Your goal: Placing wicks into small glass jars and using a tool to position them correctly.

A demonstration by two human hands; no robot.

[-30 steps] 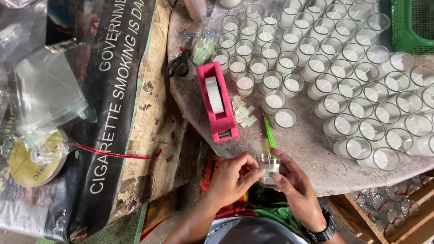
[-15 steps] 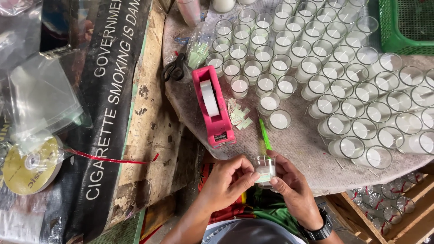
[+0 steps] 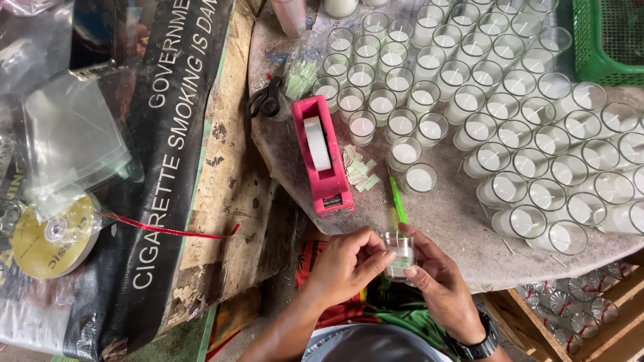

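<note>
A round table (image 3: pixel 463 228) covered in worn grey cloth fills the upper right, its near edge curving just above the person's lap. Rows of small glass cups of white wax (image 3: pixel 483 100) crowd its far and right parts, reaching the right edge. A pink tape dispenser (image 3: pixel 320 155) lies near the left edge, with black scissors (image 3: pixel 265 99) beyond it, pale paper slips (image 3: pixel 359 169) beside it and a green stick (image 3: pixel 398 200) toward the near edge. A green basket (image 3: pixel 607 40) sits at the far right corner. Off the near edge, the left hand (image 3: pixel 342 265) and right hand (image 3: pixel 429 275) together pinch one small glass candle cup (image 3: pixel 399 253) between their fingertips. Left of the table, a black printed banner (image 3: pixel 168 167) overlies boards, with a gold ribbon spool (image 3: pixel 47 234) and clear bags (image 3: pixel 67 141).
</note>
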